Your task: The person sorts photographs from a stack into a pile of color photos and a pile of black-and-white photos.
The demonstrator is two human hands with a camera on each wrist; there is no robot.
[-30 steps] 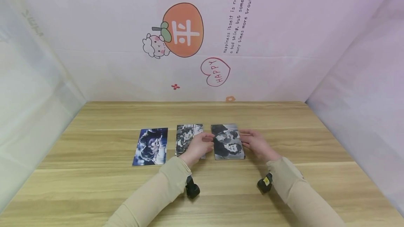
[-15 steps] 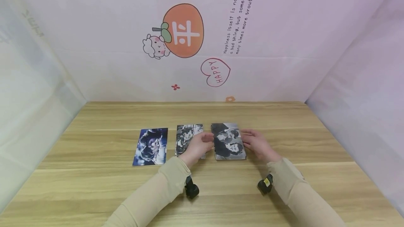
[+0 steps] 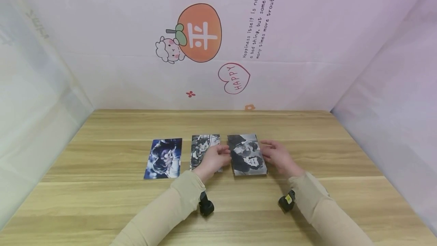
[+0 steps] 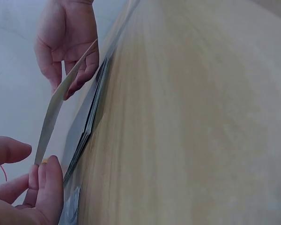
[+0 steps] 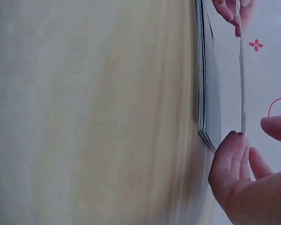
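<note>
A black-and-white photo card (image 3: 247,155) showing two people is raised above a stack of cards (image 4: 88,115). My left hand (image 3: 214,158) is at its left edge and my right hand (image 3: 277,155) at its right edge. In the left wrist view, the lifted card (image 4: 56,110) rests tilted against my left fingertips (image 4: 50,180), the thumb apart from it. In the right wrist view, my right fingertips (image 5: 235,143) touch the card's edge (image 5: 242,84), with that thumb also held away. The stack (image 5: 203,79) lies on the table just below the card.
Left of the stack, another black-and-white photo card (image 3: 201,147) lies partly hidden under my left hand. A bluish photo card (image 3: 164,158) lies farther left on the wooden table (image 3: 239,215). White printed cloth (image 3: 136,82) stands behind and at both sides.
The top photo card has come up off the stack and shifted slightly toward me, its near edge now lower in view. Both hands have hardly moved.
</note>
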